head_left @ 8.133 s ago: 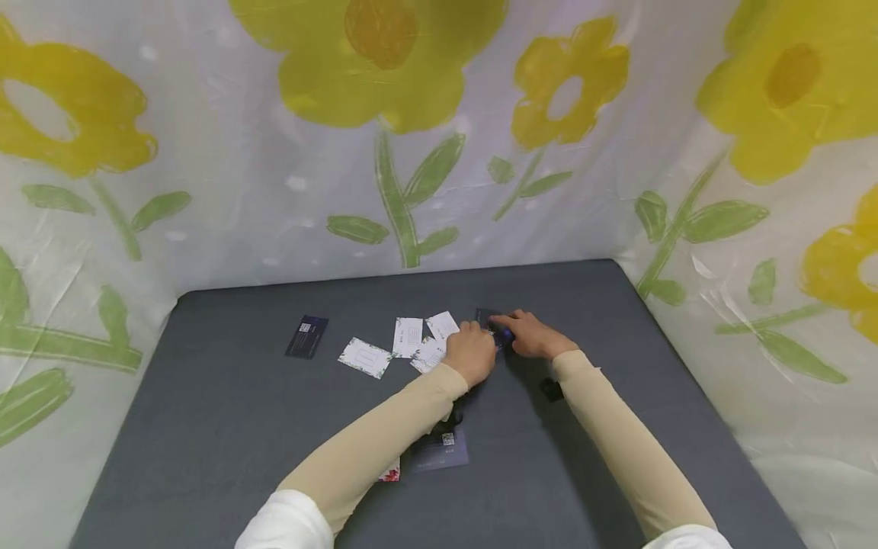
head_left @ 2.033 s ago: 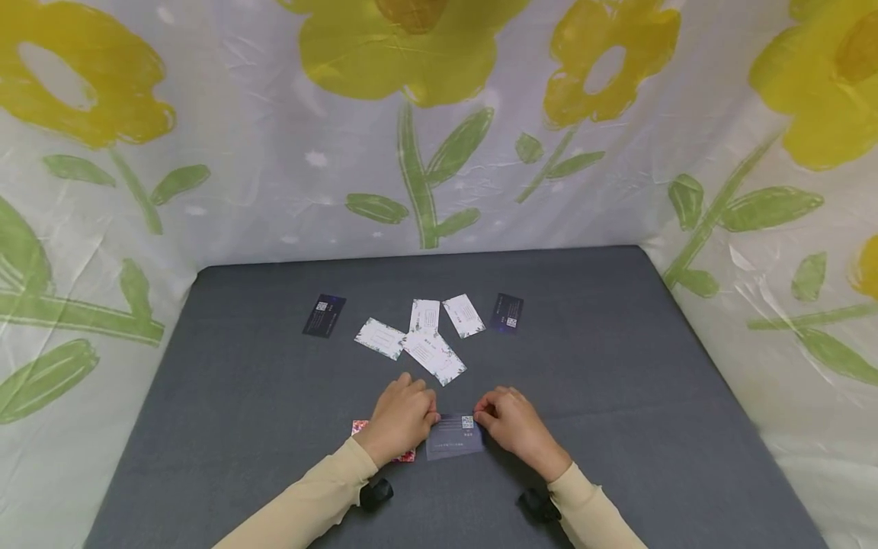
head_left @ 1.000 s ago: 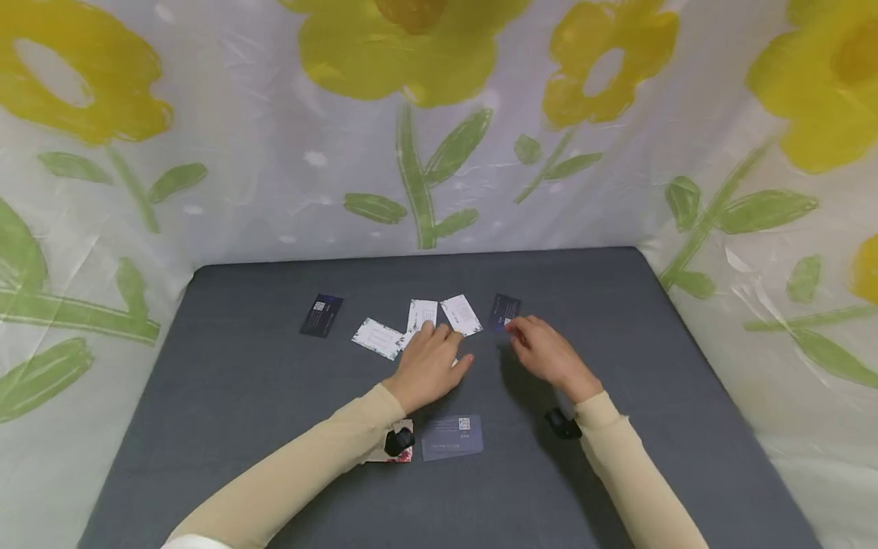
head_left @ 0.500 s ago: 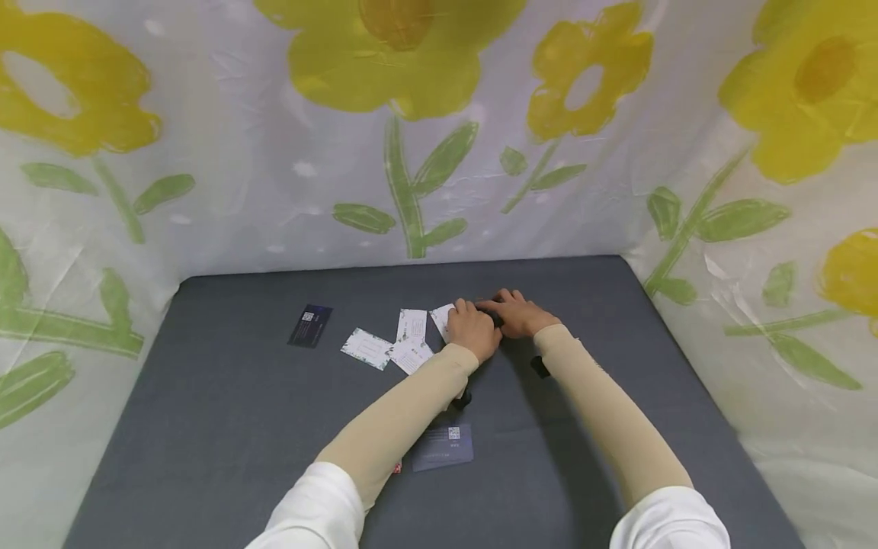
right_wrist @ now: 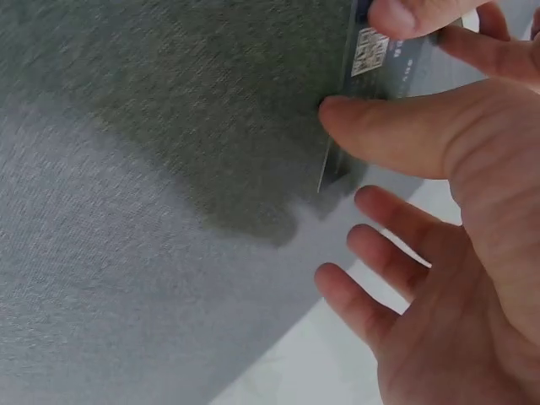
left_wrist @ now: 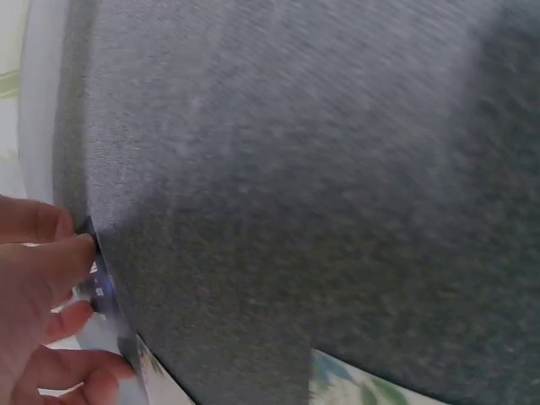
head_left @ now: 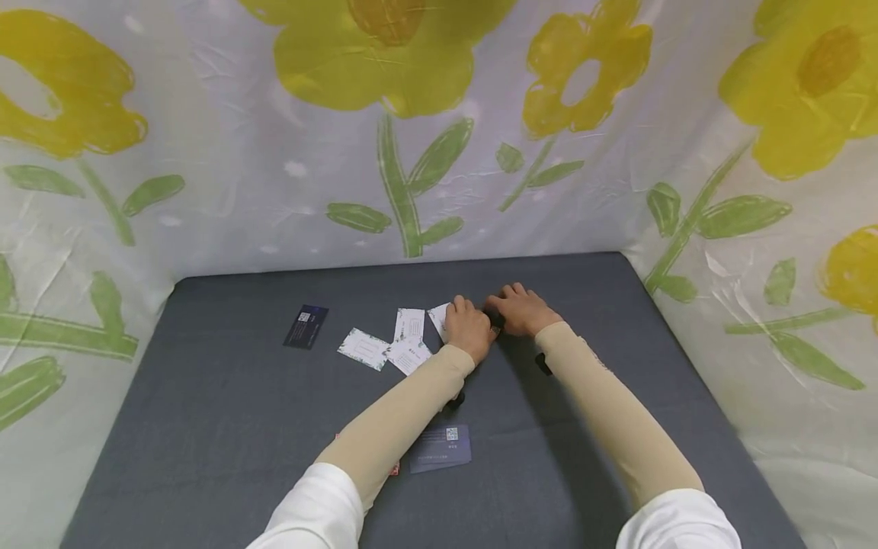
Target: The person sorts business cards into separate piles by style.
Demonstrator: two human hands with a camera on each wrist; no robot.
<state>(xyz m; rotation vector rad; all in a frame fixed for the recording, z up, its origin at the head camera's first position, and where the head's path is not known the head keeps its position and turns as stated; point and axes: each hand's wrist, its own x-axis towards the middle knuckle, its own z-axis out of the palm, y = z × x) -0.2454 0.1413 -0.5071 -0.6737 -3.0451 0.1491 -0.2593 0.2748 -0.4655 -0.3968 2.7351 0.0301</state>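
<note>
At the far right of the group of cards, both hands work on a dark business card point(right_wrist: 369, 52) with a QR code. My left hand point(head_left: 469, 329) pinches it between thumb and fingers, as the left wrist view also shows. My right hand point(head_left: 523, 311) pinches the card's other end; in the right wrist view its thumb lies on the card's edge while the other fingers spread loosely. The card looks tilted up from the cloth there. In the head view the hands hide most of it. A white floral card point(head_left: 437, 314) lies just left of the left hand, partly covered.
More white floral cards point(head_left: 363, 348) lie left of the hands, two overlapping. Another dark card point(head_left: 306, 327) lies at far left. Nearer stand stacked bluish cards point(head_left: 442, 450) and a red-patterned card point(head_left: 395, 468), mostly under the left forearm. A flowered curtain point(head_left: 274, 191) borders the grey table.
Two seconds ago both hands were at the near bluish cards. They moved away to the far right dark card, and now both pinch it. Over the last half second they barely moved.
</note>
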